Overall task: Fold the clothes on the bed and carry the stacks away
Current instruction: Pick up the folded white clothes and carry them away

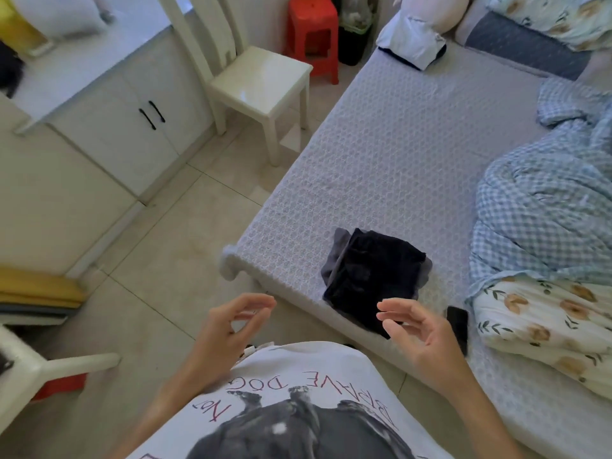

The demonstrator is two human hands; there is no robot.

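A stack of folded dark clothes [371, 276], black over a grey piece, lies near the corner of the bed [397, 154]. My left hand [228, 326] hovers over the floor just left of the bed corner, fingers loosely curled, holding nothing. In front of the stack's near edge is my right hand [417, 329], fingers relaxed and empty, not touching the cloth. A second folded pile, white over dark [410, 44], sits at the far end of the bed.
A black phone [458, 323] lies on the bed right of my right hand. Checked and floral quilts [543, 226] fill the bed's right side. A white chair [261, 84], red stool [313, 34] and white cabinet [132, 127] stand on the tiled floor to the left.
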